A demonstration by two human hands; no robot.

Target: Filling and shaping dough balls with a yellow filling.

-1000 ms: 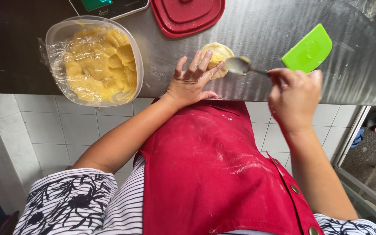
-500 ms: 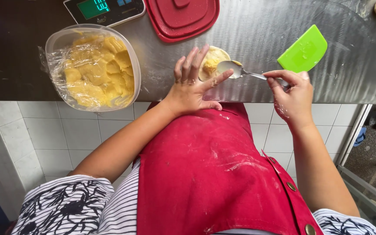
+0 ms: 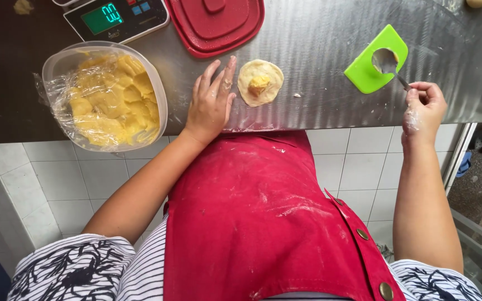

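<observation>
A flat round of pale dough [image 3: 260,82] lies on the steel counter [image 3: 313,67] with a lump of yellow filling at its centre. My left hand [image 3: 212,101] rests flat on the counter just left of the dough, fingers spread, holding nothing. My right hand [image 3: 424,108] grips the handle of a metal spoon [image 3: 389,62]. The spoon's bowl lies over a green plastic scraper [image 3: 374,60] at the right.
A clear bowl [image 3: 107,92] of yellow filling, lined with plastic wrap, sits at the left counter edge. A digital scale [image 3: 115,18] and a red lid [image 3: 216,21] lie behind. A red apron covers my front. White tiles run below the counter.
My right hand has carried the spoon away from the dough to the green scraper. My left hand has slid off the dough to its left, and the filling now lies on the dough.
</observation>
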